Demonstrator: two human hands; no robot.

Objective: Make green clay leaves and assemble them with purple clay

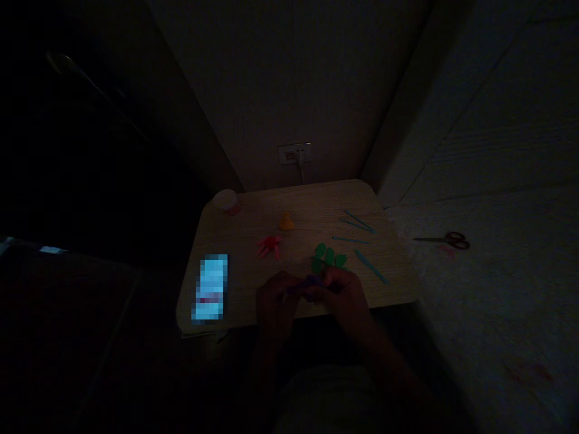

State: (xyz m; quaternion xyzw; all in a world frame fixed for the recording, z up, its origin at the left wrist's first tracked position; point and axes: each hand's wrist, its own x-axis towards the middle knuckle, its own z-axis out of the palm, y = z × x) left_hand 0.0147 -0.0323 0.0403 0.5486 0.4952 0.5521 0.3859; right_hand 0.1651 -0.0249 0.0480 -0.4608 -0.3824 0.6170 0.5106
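Observation:
In dim light, my left hand (277,304) and my right hand (347,298) meet over the table's front edge. Between their fingers is a soft-looking purple piece that looks like modelling clay (312,282), gripped from both sides and partly hidden. Just beyond my right hand lie several green leaf-like clay pieces (330,255). A red clay piece with finger-like strips (270,245) rests farther to the left. Behind it sits a small orange clay lump (286,222).
Several blue-green modelling tools (371,266) lie at the table's right. A tub (227,202) stands at the back left corner, and a lit phone (211,288) lies front left. Scissors (443,240) are off the table to the right. A wall socket (295,154) holds a plug.

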